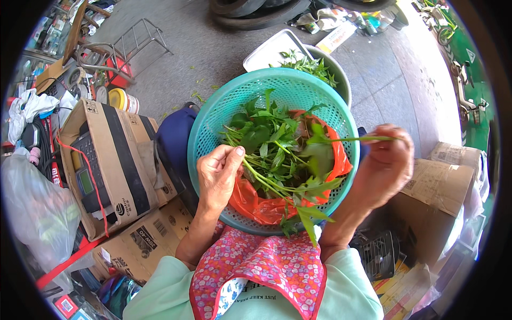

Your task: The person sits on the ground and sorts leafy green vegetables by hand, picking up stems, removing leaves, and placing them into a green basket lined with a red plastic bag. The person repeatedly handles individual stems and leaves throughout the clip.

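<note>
A turquoise perforated plastic basket [207, 120] sits in front of me, against my lap. Inside it, an orange-red plastic bag [255, 205] lies spread around a heap of leafy greens [261, 133]. My left hand [216, 176] is over the basket's left side, thumb and fingers pinched on green stems [264, 181] whose leaves reach toward the near right rim. Out past the right rim, my right hand [392, 157], slightly blurred, has its fingers closed on the end of a single leafy stem [357, 139]. That stem's leaves hang blurred over the heap.
Behind the basket stand a grey basin [341, 80] with more greens [312, 66] and a white tray [277, 49]. An open cardboard box [120, 160] holding a telephone is on the left. Cardboard [437, 184] stands to the right. Tyres [261, 15] lie at the far side.
</note>
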Motion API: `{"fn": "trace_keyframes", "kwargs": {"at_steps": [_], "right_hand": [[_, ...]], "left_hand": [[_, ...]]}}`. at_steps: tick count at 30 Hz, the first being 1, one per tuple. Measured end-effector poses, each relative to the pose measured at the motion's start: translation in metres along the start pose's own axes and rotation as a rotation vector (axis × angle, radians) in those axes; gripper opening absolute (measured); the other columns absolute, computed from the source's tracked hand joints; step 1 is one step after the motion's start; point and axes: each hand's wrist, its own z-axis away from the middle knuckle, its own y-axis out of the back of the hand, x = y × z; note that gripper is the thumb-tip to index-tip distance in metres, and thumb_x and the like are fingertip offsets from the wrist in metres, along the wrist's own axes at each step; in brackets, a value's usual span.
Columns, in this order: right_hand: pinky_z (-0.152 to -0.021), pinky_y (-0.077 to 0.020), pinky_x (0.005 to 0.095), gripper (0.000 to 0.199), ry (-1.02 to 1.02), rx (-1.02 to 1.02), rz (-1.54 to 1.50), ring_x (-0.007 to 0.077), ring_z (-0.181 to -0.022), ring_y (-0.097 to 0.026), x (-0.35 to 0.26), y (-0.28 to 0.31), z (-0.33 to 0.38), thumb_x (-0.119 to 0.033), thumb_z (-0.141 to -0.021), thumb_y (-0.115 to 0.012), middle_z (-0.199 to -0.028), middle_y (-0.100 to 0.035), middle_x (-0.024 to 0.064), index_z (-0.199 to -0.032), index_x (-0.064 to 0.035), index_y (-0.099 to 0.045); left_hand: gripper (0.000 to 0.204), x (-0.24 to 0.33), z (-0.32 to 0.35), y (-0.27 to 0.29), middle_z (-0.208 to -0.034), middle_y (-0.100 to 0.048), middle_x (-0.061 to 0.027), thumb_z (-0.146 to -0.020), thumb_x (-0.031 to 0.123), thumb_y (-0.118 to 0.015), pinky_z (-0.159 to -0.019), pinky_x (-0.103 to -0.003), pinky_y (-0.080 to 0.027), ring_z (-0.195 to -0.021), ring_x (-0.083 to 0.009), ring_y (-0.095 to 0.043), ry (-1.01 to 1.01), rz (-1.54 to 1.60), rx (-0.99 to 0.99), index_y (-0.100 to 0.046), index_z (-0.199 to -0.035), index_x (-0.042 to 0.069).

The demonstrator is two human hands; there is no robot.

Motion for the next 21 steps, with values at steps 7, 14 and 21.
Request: {"fn": "trace_keyframes", "kwargs": {"at_steps": [7, 14, 21], "right_hand": [[-0.051, -0.0368, 0.0264, 0.023, 0.004, -0.145, -0.233, 0.0126, -0.057, -0.045, -0.053, 0.024, -0.011, -0.020, -0.093, -0.049, -0.086, -0.058, 0.0098, -0.094, -0.0010, -0.062], [-0.043, -0.0462, 0.0340, 0.018, 0.261, -0.977, 0.828, 0.0204, -0.056, -0.061, -0.005, -0.051, 0.059, -0.010, -0.077, -0.070, -0.069, -0.051, 0.0058, -0.091, -0.0021, -0.062], [-0.041, -0.0448, 0.0338, 0.014, 0.371, -1.073, 0.874, 0.0186, -0.054, -0.058, 0.002, -0.051, 0.064, -0.013, -0.077, -0.066, -0.071, -0.049, 0.0057, -0.084, -0.0040, -0.058]], "left_hand": [[0.022, 0.011, -0.007, 0.007, -0.064, -0.050, 0.0070, -0.093, 0.009, -0.067, -0.050, -0.019, -0.029, -0.059, 0.0006, -0.039, -0.121, -0.093, 0.115, -0.062, -0.075, -0.003], [0.022, 0.037, 0.006, -0.013, -0.067, -0.053, 0.0058, -0.094, 0.009, -0.066, -0.053, -0.019, -0.034, -0.062, -0.0002, -0.042, -0.166, -0.013, 0.082, -0.062, -0.077, -0.004], [0.014, 0.040, 0.013, -0.010, -0.067, -0.060, 0.0016, -0.093, 0.005, -0.065, -0.053, -0.018, -0.039, -0.058, -0.0021, -0.049, -0.069, 0.124, 0.120, -0.064, -0.082, -0.004]]}}
